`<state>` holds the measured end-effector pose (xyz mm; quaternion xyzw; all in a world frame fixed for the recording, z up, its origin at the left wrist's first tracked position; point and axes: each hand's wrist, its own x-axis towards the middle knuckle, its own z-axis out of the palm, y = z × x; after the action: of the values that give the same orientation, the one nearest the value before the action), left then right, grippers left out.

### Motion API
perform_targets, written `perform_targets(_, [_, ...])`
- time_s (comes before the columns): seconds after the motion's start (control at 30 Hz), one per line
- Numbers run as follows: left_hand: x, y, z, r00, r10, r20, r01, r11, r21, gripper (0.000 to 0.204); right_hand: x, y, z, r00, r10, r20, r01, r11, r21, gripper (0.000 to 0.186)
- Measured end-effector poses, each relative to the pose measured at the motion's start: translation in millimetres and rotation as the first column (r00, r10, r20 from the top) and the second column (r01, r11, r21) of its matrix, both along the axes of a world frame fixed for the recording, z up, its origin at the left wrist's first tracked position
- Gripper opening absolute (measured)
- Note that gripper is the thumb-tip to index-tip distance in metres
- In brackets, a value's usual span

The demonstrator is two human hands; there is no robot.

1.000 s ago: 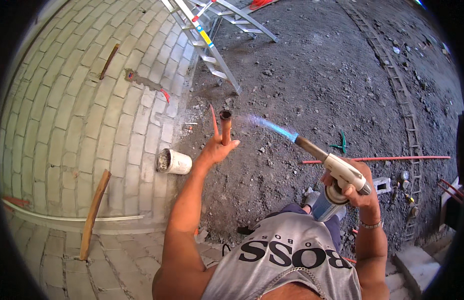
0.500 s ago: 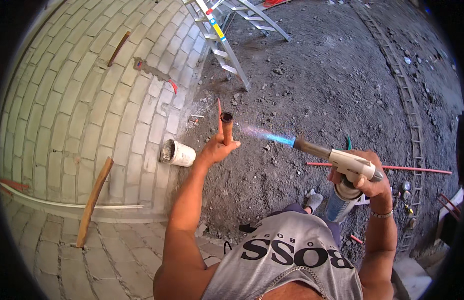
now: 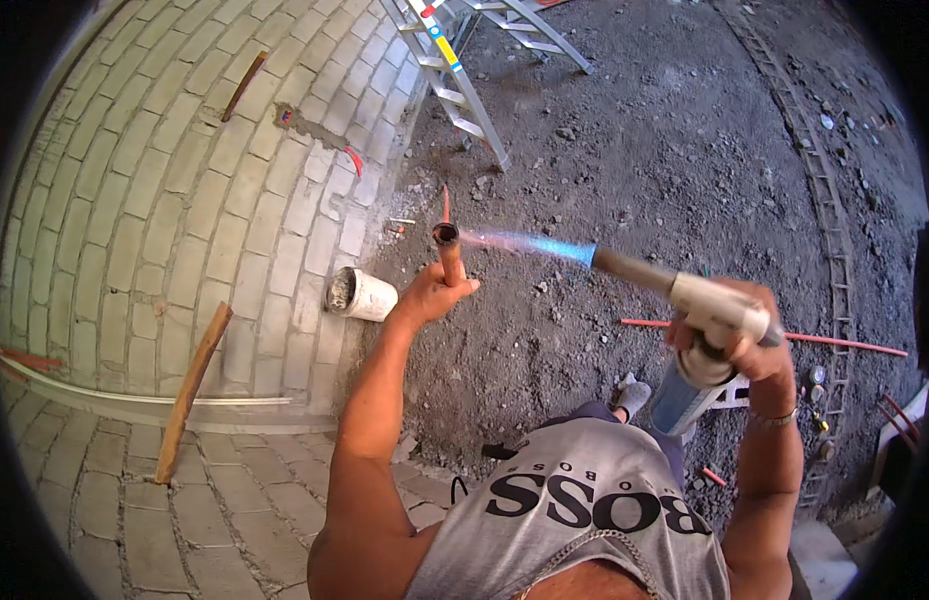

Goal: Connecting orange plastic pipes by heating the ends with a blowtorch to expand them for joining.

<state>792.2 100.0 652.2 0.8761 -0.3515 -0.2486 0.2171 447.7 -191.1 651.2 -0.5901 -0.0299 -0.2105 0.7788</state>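
My left hand [image 3: 430, 298] is closed around an orange-brown pipe [image 3: 452, 265], held with its dark, open end facing up. My right hand [image 3: 759, 352] grips a blowtorch [image 3: 722, 310] that has a white body, a long metal nozzle and a blue gas canister [image 3: 678, 402] below. From the nozzle a blue-to-pink flame [image 3: 549, 247] runs leftward and reaches the side of the pipe near its upper end. A thin orange length [image 3: 446, 205] shows just beyond the pipe mouth; whether it belongs to the same pipe, I cannot tell.
A white bucket [image 3: 369, 297] lies tipped beside the block wall [image 3: 214, 190] at left. Two wooden pieces, one a longer stick [image 3: 194, 390], stand against the wall. An aluminium stepladder [image 3: 454, 90] is ahead. Rubble covers the ground, with a pink rod [image 3: 844, 345] and wire lattice [image 3: 819, 190] at right.
My right hand has shifted slightly right with the torch, and the flame now meets the pipe's upper end. The pipe mouth has tilted a little to the left and toward me.
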Motion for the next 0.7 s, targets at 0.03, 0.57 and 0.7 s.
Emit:
perform_targets(0.03, [-1,2,-1,1.0,-0.003,-0.029,0.003,1.0,0.027,0.038,2,-6,7,0.999,-0.045,0.022,0.045,0.999,-0.018,0.083])
perform_targets(0.57, [-26,-32,-39,0.954,-0.267,0.136,0.234,0.948,0.214,0.034,-57,-74,47,0.956,-0.108,-0.274,0.017,0.949,-0.315,0.083])
perform_targets(0.7, [-26,-38,-42,0.948,-0.293,0.127,0.253,0.932,0.261,0.031,-65,-78,38,0.989,-0.067,-0.131,0.008,0.914,-0.406,0.076])
